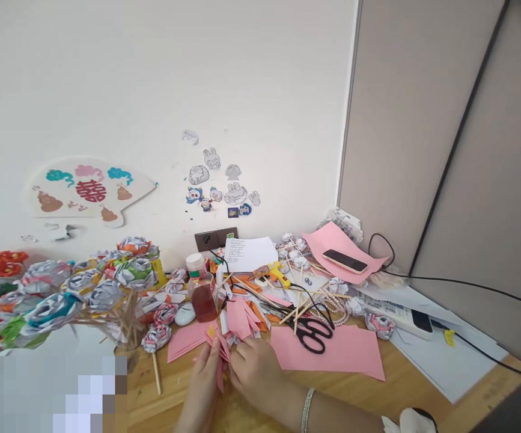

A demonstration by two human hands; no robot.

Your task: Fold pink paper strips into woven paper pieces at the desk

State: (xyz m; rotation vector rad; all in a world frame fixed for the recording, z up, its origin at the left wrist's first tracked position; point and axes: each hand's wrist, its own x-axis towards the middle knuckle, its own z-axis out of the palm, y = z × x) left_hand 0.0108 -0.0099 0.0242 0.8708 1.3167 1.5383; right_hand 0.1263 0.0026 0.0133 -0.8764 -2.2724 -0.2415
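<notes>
Low in the middle, my left hand (202, 368) pinches a bundle of folded pink paper (219, 347) with a yellow bit showing at its top. My right hand (256, 371) is curled against the right side of this paper; its fingertips are partly hidden. Behind the hands lie loose pink strips (240, 319) and, to the left, a stack of pink sheets (188, 340). Right of my hands, black-handled scissors (315, 334) rest across a large pink sheet (332, 361). A paper flower on a stick (156, 338) lies to the left.
Many paper flowers (107, 294) crowd the left. A bottle of reddish liquid (203, 294) stands behind the hands. Further back are a yellow glue gun (279, 273), wooden sticks (303, 308) and a phone (345, 261) on pink paper. Black cables (472, 287) run to the right.
</notes>
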